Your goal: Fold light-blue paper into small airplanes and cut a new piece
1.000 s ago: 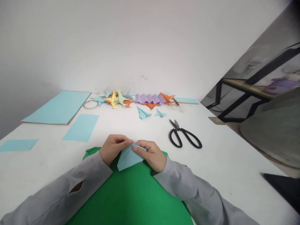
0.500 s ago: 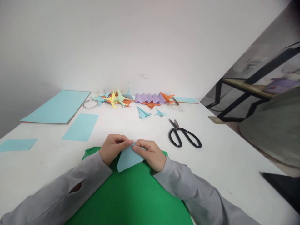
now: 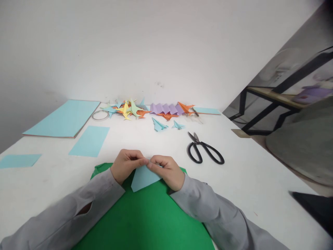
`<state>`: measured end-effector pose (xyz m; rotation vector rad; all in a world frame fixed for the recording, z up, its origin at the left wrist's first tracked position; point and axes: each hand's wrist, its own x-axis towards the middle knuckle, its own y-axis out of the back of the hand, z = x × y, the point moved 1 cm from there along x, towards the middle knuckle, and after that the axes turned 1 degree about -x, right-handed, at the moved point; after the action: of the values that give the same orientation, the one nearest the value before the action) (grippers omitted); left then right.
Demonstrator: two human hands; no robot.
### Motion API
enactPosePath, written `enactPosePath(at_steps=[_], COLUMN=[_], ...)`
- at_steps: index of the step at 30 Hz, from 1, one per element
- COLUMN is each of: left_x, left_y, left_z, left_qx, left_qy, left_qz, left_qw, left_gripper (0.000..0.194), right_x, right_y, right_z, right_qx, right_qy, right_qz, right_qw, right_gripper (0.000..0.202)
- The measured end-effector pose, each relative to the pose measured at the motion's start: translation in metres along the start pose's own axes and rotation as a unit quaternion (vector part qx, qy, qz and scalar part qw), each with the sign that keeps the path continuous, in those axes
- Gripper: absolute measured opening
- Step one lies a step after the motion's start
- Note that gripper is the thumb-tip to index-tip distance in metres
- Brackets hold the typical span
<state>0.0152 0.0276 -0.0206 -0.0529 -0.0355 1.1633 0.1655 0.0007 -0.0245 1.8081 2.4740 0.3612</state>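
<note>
Presently: blue paper (image 3: pixel 145 180), one, sitting over green cloth (image 3: pixel 145 222); my left hand (image 3: pixel 126 166) and right hand (image 3: pixel 170 172) are pinching its top edge, apparently creasing; next press is needing even fingertips.

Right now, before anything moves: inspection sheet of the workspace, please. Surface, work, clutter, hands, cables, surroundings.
Surface: white table, green sheet at its near side.
Work: blue paper in both hands, above the green sheet; upper edge hidden by fingers.
Clutter: scissors, blades apart, right of the hands; folded figures and purple pleated paper along the wall; blue stack at left.
Hands: left and right both pinch the paper, fingertips close together.
Cables: nothing seen on the table.
Surroundings: wall behind; black-framed rack at right, blurred.
</note>
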Motion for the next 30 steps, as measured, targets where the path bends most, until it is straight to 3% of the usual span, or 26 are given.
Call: enactPosePath(at_steps=[7, 15, 23, 30], left_x=[-0.0005, 0.0001, 0.0003, -0.0005], left_y=[-0.0033, 0.0007, -0.003, -0.0019], left_z=[-0.0024, -0.0028, -0.002, 0.0007], left_qx=[-0.161, -0.093, -0.143, -0.121], left_qy=[0.122, 0.066, 0.111, 0.077], left_qz=[0.076, 0.063, 0.076, 0.066], left_qw=[0.976, 0.992, 0.981, 0.987], left_gripper=[0.031, 0.026, 0.032, 0.027], right_x=[0.0, -0.0002, 0.0001, 0.0002], right_y=[0.0008, 0.001, 0.0004, 0.0011], right_z=[0.0047, 0.0045, 0.0036, 0.0035], right_qx=[0.051, 0.045, 0.052, 0.035], right_qy=[-0.017, -0.013, -0.014, -0.007], right_qz=[0.023, 0.026, 0.031, 0.03], right_qw=[0.998, 0.999, 0.998, 0.999], right_gripper=[0.031, 0.033, 0.034, 0.034])
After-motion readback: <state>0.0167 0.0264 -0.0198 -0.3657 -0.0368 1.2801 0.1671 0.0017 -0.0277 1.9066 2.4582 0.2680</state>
